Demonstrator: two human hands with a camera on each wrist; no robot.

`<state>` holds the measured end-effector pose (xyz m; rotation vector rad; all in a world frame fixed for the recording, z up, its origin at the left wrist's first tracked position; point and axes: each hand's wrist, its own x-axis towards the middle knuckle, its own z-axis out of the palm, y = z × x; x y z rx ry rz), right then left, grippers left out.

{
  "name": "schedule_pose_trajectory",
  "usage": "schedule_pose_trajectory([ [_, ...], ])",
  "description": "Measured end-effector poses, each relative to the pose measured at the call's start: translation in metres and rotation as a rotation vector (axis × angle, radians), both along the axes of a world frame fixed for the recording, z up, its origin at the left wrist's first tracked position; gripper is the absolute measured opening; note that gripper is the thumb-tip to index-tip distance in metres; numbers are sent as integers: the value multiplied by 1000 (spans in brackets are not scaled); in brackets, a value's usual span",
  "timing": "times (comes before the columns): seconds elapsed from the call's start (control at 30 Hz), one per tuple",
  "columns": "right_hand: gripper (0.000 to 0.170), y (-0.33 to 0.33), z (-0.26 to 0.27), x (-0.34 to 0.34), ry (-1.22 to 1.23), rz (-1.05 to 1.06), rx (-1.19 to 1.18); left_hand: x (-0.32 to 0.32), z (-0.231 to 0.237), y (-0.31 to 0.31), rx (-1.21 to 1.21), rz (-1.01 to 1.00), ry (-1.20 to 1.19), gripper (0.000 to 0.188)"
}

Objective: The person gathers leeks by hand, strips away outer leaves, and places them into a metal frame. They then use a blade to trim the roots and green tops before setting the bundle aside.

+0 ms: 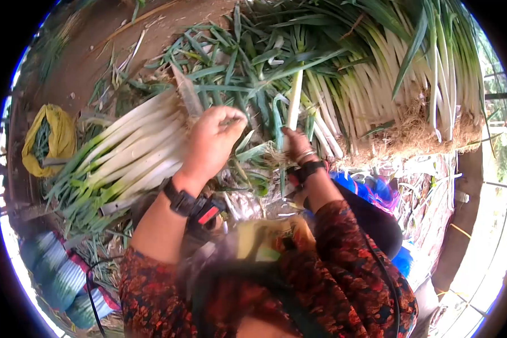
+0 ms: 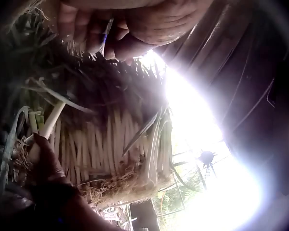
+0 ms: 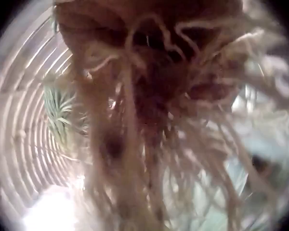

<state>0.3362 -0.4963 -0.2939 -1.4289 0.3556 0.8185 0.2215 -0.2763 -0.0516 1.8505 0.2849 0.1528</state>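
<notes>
My right hand grips a leek low on its white stem, the leaves pointing away from me. In the right wrist view stringy roots hang in front of the hand and hide much of it. My left hand is raised to the left of that leek, apart from it, with fingers curled. Between these fingers a thin bluish line shows in the left wrist view. A flat, pointed, blade-like piece overlaps the back of the left hand in the head view.
Trimmed leeks lie in a pile at the left. A dense row of rooted leeks lines the right. Cut green leaves litter the ground ahead. A yellow sack with greens stands at far left; blue plastic lies beside my right arm.
</notes>
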Motion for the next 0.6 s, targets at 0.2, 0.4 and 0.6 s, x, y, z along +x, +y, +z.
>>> schedule_pose_trajectory([
  [0.2, 23, 81, 71, -146, 257, 68, 394, -1, -2, 13, 164, 65, -153, 13],
  [0.4, 16, 71, 96, -97, 367, -55, 514, -10, 0, 35, -30, 157, -60, 13],
  [0.6, 9, 51, 208, -132, -44, 134, 379, -11, -27, 51, 80, 227, -191, 23],
])
